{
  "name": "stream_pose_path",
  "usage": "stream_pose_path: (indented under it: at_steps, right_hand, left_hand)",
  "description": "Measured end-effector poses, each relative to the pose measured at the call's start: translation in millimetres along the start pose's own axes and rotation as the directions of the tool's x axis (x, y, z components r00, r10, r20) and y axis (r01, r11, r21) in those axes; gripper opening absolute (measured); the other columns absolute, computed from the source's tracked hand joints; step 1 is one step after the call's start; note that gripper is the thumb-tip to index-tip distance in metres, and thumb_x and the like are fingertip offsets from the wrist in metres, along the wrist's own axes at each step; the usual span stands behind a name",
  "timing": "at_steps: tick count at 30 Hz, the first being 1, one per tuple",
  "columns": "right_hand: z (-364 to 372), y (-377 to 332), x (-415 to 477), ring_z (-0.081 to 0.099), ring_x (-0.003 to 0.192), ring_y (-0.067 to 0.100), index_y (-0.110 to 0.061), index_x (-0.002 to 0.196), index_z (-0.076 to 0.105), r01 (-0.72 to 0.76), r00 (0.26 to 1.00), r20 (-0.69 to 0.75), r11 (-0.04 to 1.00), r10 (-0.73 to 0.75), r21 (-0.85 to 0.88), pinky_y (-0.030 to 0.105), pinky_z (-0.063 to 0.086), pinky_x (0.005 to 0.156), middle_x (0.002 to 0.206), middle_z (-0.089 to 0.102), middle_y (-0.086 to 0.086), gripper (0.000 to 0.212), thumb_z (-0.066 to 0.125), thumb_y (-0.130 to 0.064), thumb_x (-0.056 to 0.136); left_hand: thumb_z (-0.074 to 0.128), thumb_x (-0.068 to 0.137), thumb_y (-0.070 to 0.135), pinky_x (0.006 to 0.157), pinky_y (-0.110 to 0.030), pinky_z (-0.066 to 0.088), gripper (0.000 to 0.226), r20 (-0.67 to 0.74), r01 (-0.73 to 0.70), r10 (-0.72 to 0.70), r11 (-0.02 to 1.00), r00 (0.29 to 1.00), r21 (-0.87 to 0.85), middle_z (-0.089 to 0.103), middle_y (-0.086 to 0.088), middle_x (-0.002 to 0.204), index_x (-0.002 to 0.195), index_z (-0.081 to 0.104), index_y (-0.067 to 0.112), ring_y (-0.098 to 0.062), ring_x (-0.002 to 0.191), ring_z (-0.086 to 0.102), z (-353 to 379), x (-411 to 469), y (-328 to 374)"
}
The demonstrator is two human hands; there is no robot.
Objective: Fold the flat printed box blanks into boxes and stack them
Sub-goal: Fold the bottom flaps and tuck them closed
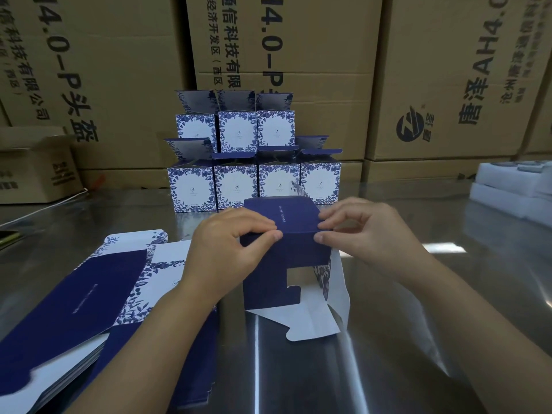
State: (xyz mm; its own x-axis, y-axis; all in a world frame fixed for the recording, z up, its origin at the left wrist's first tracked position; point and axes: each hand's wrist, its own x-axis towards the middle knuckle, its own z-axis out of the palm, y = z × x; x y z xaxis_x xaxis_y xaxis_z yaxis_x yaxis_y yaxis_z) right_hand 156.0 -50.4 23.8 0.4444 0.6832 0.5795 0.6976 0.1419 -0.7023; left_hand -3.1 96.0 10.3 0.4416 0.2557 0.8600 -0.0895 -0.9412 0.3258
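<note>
Mid-desk (298, 369), the box (286, 255) is pinched along its top edge.
The left hand (230, 252) and right hand (367, 234) grip it; blanks (89, 294) left, open steel right.

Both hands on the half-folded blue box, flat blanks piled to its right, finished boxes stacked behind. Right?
No: head view shows the flat blanks piled to its left. The left hand and right hand do hold the half-folded box, finished boxes stacked behind.

Half-folded navy box (286, 255) mid-table, flat blanks (98, 282) left, folded boxes (236, 186) stacked behind
</note>
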Motion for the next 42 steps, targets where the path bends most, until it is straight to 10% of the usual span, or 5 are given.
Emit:
stream_pose_path:
  at_steps: [17, 26, 34, 37, 42]
  right_hand:
    - [1.8, 8.7, 4.6, 0.058, 0.106, 0.001, -0.034, 0.104, 0.066, -0.183, 0.983, 0.007, 0.983, 0.183, -0.017, 0.035, 0.046, 0.096, 0.107, 0.066, -0.019, 0.032, 0.046, -0.055, 0.091]
    - [2.4, 8.7, 0.1, 0.06, 0.102, 0.007, -0.015, 0.115, 0.064, -0.262, 0.815, 0.424, 0.905, 0.394, -0.336, 0.016, 0.045, 0.09, 0.112, 0.067, -0.003, 0.032, 0.057, -0.002, 0.087]
    - [2.6, 0.6, 0.3, 0.057, 0.068, -0.002, -0.018, 0.099, 0.061, -0.406, 0.828, 0.441, 0.913, 0.347, 0.043, 0.014, 0.05, 0.065, 0.079, 0.064, -0.002, 0.031, 0.053, 0.008, 0.083]
    - [-0.9, 2.8, 4.3, 0.065, 0.087, 0.018, -0.009, 0.11, 0.059, -0.472, 0.855, 0.337, 0.862, 0.395, 0.187, 0.034, 0.055, 0.087, 0.099, 0.068, 0.014, 0.036, 0.044, 0.008, 0.083]
    - [-4.5, 3.2, 6.3, 0.065, 0.083, 0.016, -0.025, 0.109, 0.056, -0.409, 0.911, 0.19, 0.859, 0.366, 0.309, 0.025, 0.054, 0.071, 0.099, 0.065, 0.007, 0.05, 0.041, 0.011, 0.078]
  left_hand:
    - [0.074, 0.079, 0.016, 0.076, -0.023, 0.052, 0.004, -0.107, 0.048, -0.042, 0.997, 0.993, 0.054, 0.07, 0.01, 0.082, 0.08, 0.077, 0.015, -0.002, 0.08, 0.064, -5.0, 4.0, -5.1]
    - [0.071, 0.082, 0.018, 0.068, -0.006, 0.042, 0.025, -0.34, 0.312, -0.354, 0.934, 0.871, -0.173, 0.066, 0.022, 0.078, 0.073, 0.066, 0.04, 0.01, 0.073, 0.06, -11.3, 9.2, -10.4]
    - [0.072, 0.083, 0.021, 0.067, -0.005, 0.043, 0.01, -0.297, 0.367, -0.428, 0.898, 0.853, -0.241, 0.068, 0.023, 0.075, 0.076, 0.073, 0.028, 0.007, 0.073, 0.062, 3.7, 3.3, -2.7]
    - [0.073, 0.081, 0.022, 0.064, -0.005, 0.043, 0.013, -0.248, 0.387, -0.446, 0.887, 0.86, -0.252, 0.069, 0.024, 0.074, 0.072, 0.072, 0.03, 0.008, 0.068, 0.062, 8.6, 0.8, -1.8]
    - [0.074, 0.078, 0.026, 0.059, -0.009, 0.043, 0.009, -0.173, 0.415, -0.44, 0.895, 0.881, -0.166, 0.068, 0.026, 0.069, 0.069, 0.074, 0.027, 0.01, 0.06, 0.06, 15.1, -3.6, -3.6]
